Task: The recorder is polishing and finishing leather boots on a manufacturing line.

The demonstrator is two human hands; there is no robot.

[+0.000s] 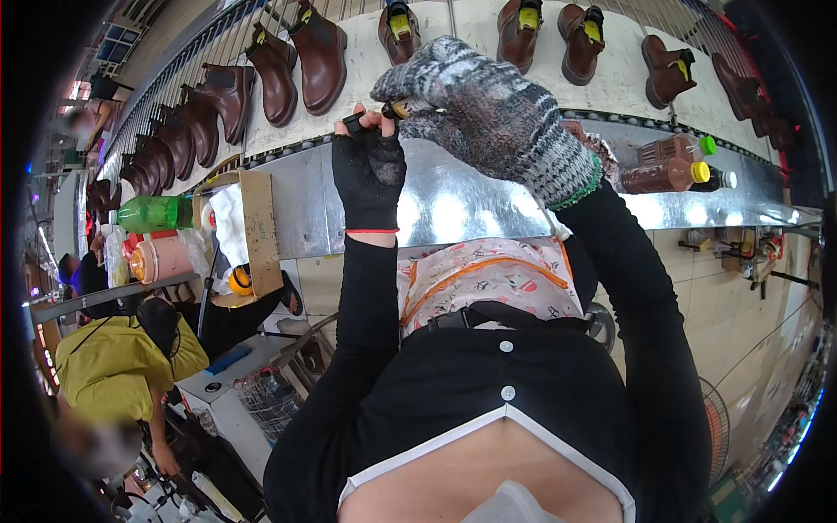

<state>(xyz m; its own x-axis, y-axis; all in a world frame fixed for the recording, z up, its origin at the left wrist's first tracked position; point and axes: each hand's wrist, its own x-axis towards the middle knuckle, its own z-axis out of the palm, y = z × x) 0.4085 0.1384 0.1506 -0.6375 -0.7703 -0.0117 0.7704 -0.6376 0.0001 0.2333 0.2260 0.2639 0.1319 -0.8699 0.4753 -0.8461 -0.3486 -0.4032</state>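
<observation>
My left hand, in a black fingerless glove, is raised over the metal ledge with its fingers curled. My right hand wears a thick grey-and-white knitted glove with a green cuff edge. The two hands meet at the fingertips, around a small dark and yellowish thing mostly hidden by the gloves. What it is I cannot make out. Just beyond my right hand stands a brown ankle boot with a yellow lining, on the pale conveyor.
Several more brown boots line the conveyor on both sides. Bottles of brown liquid stand on the metal ledge to the right. A cardboard box and a green bottle are at left, near a person in a yellow-green shirt.
</observation>
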